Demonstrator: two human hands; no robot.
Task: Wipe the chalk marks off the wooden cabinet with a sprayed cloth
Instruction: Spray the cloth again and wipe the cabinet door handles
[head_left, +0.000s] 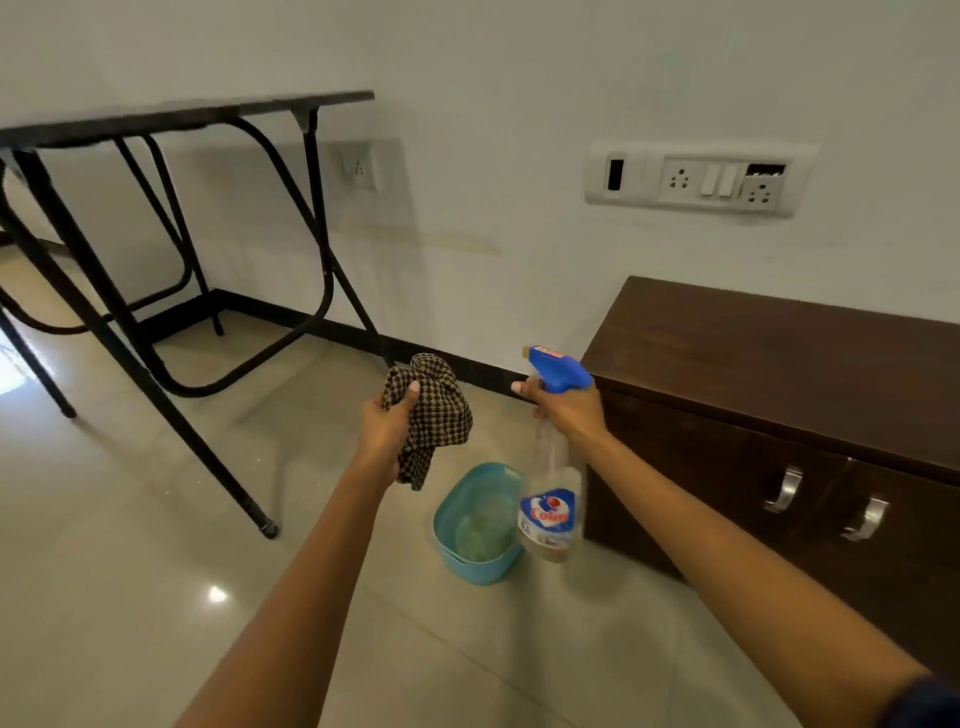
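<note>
The left hand (387, 423) is closed around a bunched brown-checked cloth (434, 413), thumb pressed across its front; the cloth's long axis runs roughly vertical, with a loose tail hanging below the palm. The right hand (566, 408) is wrapped around the neck of a spray bottle (550, 467), index finger extended at the trigger; the bottle's long axis is near vertical, its blue head above the hand with the nozzle pointing left toward the cloth, and the clear body hangs below the fist. The wooden cabinet (779, 364) stands just right of the right hand, and a teal basin (447, 530) sits on the floor below and between both hands.
</note>
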